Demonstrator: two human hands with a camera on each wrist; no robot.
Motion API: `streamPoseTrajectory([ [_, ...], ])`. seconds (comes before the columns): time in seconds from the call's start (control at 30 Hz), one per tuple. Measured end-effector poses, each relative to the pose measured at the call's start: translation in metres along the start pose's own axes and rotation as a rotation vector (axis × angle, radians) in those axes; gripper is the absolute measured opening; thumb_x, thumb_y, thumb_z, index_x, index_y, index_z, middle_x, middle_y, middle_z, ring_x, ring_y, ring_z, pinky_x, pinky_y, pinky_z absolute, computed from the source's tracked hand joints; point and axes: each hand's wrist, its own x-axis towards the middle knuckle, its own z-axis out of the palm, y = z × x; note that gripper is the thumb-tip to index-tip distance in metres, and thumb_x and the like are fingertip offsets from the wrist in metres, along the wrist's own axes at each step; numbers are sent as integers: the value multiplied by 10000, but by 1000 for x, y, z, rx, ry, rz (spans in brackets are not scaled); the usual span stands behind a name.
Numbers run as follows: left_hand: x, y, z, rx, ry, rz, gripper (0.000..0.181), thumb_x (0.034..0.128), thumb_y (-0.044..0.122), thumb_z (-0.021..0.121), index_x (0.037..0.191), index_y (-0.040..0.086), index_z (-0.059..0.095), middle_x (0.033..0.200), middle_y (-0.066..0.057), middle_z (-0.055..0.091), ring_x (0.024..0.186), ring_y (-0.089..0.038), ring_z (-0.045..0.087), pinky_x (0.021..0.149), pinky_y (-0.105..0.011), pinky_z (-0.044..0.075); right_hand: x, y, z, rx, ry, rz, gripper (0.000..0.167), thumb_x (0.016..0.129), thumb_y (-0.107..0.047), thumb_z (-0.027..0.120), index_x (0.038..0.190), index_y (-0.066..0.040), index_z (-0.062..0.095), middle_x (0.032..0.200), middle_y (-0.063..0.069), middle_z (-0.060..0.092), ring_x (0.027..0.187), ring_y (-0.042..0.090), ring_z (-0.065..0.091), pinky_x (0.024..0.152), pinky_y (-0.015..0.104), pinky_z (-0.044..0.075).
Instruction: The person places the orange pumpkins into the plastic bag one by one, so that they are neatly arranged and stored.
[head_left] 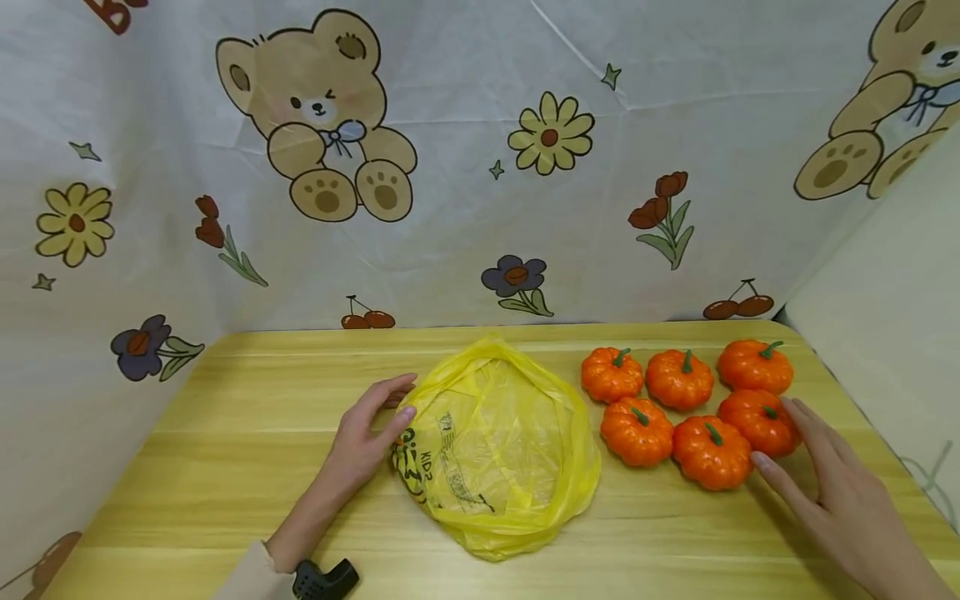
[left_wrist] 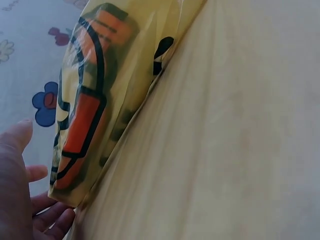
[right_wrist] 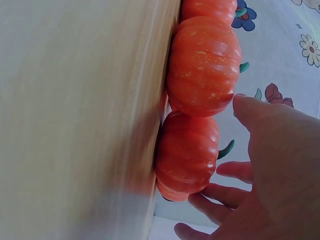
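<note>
1. Bag (head_left: 498, 446): yellow, thin plastic, at mid-table, mouth open and facing up. Black print shows on its left side; the left wrist view shows orange print as well.
2. Left hand (head_left: 364, 433): at the bag's left edge, thumb and fingers parted, not gripping. Whether the fingertips press on the plastic cannot be told.
3. Pumpkins (head_left: 679, 381): six, orange with green stems, grouped to the right of the bag in two rows of three. Several touch.
4. Right hand (head_left: 843, 492): open, fingers spread about the near right pumpkin (head_left: 759, 422), thumb tip close to its neighbour (head_left: 712, 453). Firm contact cannot be confirmed.
5. Table (head_left: 247, 433): yellow wood grain.
6. Cloth (head_left: 450, 208): white, behind the table, printed with bears and flowers.
</note>
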Motion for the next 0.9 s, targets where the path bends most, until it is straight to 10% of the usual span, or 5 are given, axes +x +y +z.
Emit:
streamPoseTrajectory([
  [0.9,-2,1,6,142,-15,70,332,963,215,778,1285,159,721,1381,-35,646,1333,-250,591,1134,-406,425,2,-1,-1,-13,146,-14,671,979,-237,756,1541,-15,466,1477,350,480,1287,595,453,935,795,349],
])
